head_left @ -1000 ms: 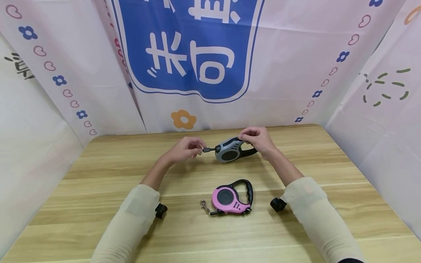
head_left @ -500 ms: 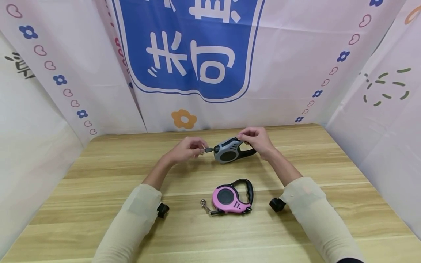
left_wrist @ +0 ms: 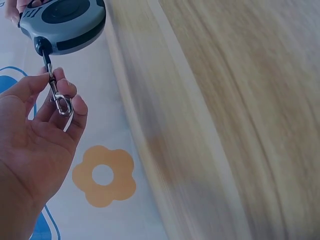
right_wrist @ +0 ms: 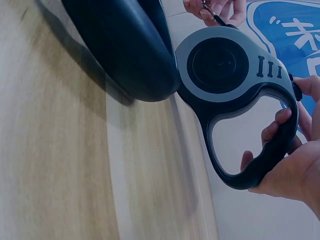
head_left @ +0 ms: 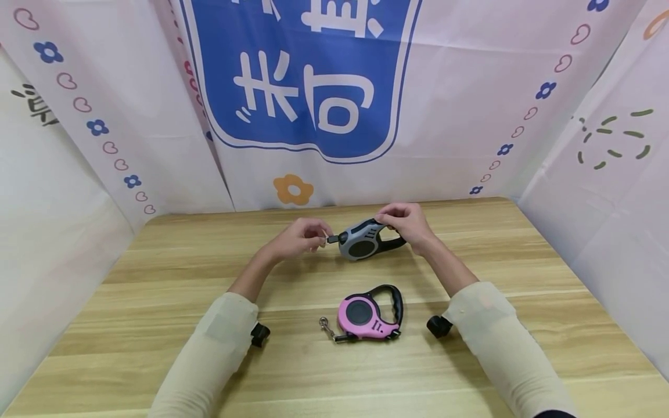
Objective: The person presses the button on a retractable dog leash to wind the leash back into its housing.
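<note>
A grey and black retractable leash is held just above the far part of the wooden table. My right hand grips its black loop handle, fingers curled through the loop, thumb near the top button. My left hand pinches the metal snap clip between thumb and fingertips, right beside the housing's cord outlet. Only a short black stub of cord shows between clip and grey leash housing. A pink and black retractable leash lies on the table nearer to me, its clip pointing left.
Printed white cloth with a large blue sign walls the table at the back and both sides. Small black wrist cameras sit under both sleeves. A dark rounded shape fills the upper left of the right wrist view.
The gap between the clip and the grey housing has shrunk: my left hand moved right toward the housing as the cord shortened. The pink leash has not moved.
</note>
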### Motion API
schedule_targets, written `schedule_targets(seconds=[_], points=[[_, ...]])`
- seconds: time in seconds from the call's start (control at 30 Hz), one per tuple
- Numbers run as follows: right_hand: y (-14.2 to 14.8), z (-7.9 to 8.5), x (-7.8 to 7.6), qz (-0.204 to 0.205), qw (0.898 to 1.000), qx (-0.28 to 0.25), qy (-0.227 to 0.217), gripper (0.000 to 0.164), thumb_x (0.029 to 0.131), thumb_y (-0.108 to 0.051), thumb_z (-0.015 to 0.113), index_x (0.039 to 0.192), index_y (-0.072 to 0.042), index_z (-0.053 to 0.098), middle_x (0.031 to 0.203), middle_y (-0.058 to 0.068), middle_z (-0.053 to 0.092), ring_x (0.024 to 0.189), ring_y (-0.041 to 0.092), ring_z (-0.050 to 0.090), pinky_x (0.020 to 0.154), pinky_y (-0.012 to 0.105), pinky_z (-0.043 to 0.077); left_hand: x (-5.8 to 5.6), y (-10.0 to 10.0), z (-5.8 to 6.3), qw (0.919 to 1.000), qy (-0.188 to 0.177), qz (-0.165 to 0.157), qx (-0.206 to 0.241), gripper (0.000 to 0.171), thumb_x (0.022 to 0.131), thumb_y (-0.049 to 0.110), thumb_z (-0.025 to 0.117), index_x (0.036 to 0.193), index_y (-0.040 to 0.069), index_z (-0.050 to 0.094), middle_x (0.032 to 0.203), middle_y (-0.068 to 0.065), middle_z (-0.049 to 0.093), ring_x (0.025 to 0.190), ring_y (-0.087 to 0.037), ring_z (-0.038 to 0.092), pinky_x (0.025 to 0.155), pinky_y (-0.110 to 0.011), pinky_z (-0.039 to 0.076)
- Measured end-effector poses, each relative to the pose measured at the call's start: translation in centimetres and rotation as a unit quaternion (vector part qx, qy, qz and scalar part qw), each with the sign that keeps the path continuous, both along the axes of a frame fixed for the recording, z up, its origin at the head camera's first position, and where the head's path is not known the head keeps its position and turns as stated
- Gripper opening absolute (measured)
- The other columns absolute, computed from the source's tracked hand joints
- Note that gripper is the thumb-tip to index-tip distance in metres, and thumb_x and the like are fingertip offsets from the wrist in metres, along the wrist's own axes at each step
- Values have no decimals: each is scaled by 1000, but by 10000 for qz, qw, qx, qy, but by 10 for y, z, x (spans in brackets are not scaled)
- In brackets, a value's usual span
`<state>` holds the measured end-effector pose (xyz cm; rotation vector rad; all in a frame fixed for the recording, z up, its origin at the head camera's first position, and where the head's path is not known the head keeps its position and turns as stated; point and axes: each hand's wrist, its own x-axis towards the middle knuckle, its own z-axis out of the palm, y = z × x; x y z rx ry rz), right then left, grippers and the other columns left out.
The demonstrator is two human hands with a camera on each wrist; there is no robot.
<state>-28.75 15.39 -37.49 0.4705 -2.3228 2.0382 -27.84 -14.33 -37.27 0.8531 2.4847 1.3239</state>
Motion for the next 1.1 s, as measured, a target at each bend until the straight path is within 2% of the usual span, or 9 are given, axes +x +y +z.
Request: schedule_targets(seconds=[0.2,0.47,0.7,0.97,1.1], points=[[-1,1,1,-18,10000,-56,-4,21,96,-4,71,104,15,70,74,-7,64,69,9,51,63,21,42,0,1,0,10000,21,-65,18,20,99,-6,55,114,-6,67,91,-15,67,74,-23,58,66,-26,50],[0,0,0,-97,9999,-142,-20,8,94,-1,71,96,6,75,74,-8,64,68,8,51,63,23,44,2,3,0,9998,-5,-123,130,19,98,-7,56,114,-7,67,91,-22,67,71,-20,57,65,-27,50],[1,-2,-1,-134,9999,-80,-38,19,95,-4,71,103,14,71,75,-8,65,69,9,52,64,23,44,1,4,-3,9997,52,-161,146,19,97,-9,56,113,-7,66,89,-15,67,72,-20,58,65,-26,50],[3,-1,1,-108,9999,-99,-37,22,95,-4,71,105,15,70,76,-8,66,70,9,54,64,21,46,1,6,-3,9999,19,-86,84,22,96,-7,52,113,-6,66,94,-30,66,70,-18,56,63,-25,48],[3,-2,1,-49,9999,-121,-4,22,96,-2,70,106,17,68,77,-8,66,72,12,54,66,23,47,1,6,-4,9999,27,-84,89,21,96,-7,53,113,-7,66,95,-31,66,70,-18,56,63,-25,48]])
